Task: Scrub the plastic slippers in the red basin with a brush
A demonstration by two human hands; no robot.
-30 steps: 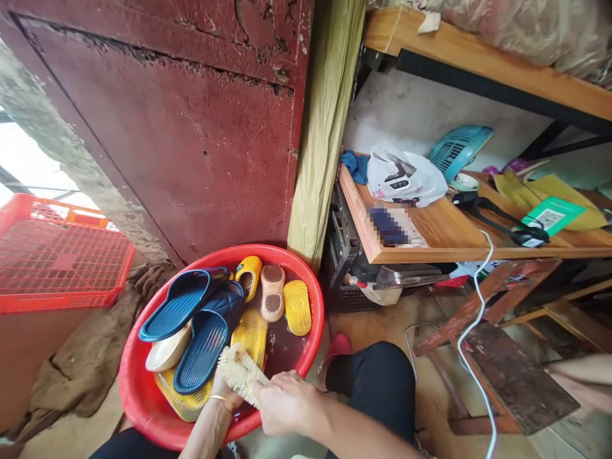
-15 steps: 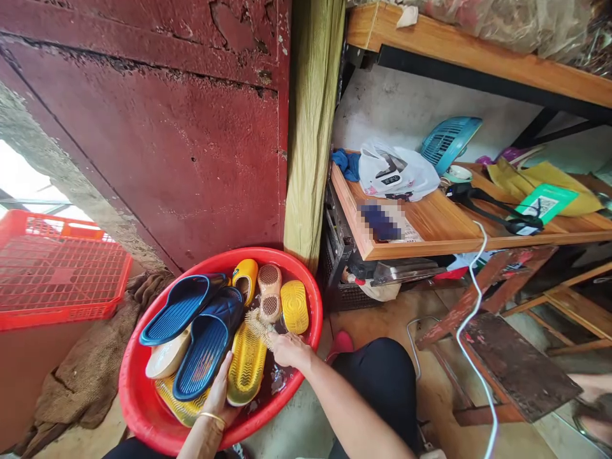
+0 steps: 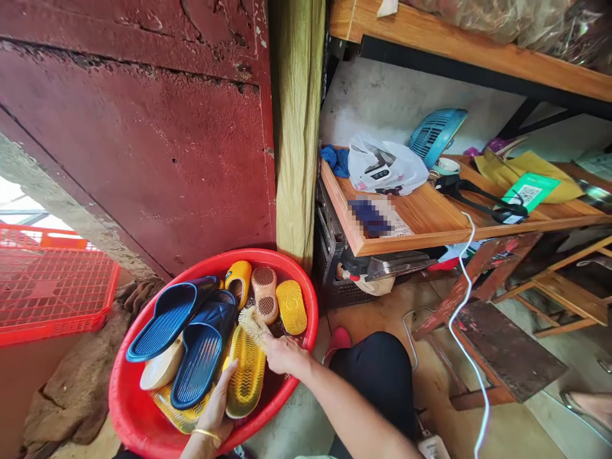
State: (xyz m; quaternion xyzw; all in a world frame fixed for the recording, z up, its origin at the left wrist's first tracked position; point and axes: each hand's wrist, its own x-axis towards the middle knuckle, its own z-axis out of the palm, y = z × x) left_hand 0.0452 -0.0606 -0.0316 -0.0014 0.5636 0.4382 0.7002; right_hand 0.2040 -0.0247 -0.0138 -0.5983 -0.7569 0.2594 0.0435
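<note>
My right hand (image 3: pixel 283 354) is closed round a pale bristled brush (image 3: pixel 253 325), whose bristles lie against the upper end of a yellow slipper (image 3: pixel 247 376), sole up. My left hand (image 3: pixel 218 403) grips that slipper by its left edge; part of the fingers is hidden. Both are over a red basin (image 3: pixel 124 408) with dark water. Left of them lie two blue slippers (image 3: pixel 198 366). Behind are a small yellow shoe (image 3: pixel 238 282), a beige sole (image 3: pixel 264 293) and a yellow sole (image 3: pixel 291 307). A cream shoe (image 3: pixel 161 368) rests under the blue ones.
A red crate (image 3: pixel 52 287) stands at the left beside brown sacking (image 3: pixel 71 389). Behind the basin is a maroon door (image 3: pixel 157 146). A wooden tray table (image 3: pixel 435 213) holds a plastic bag (image 3: pixel 382 166) and blue fan (image 3: pixel 436 135). A white cable (image 3: pixel 466 306) hangs down.
The view has shifted slightly, so the surroundings sit further left. The brush and my right hand have moved a little up relative to the yellow slipper. Both hands keep their holds.
</note>
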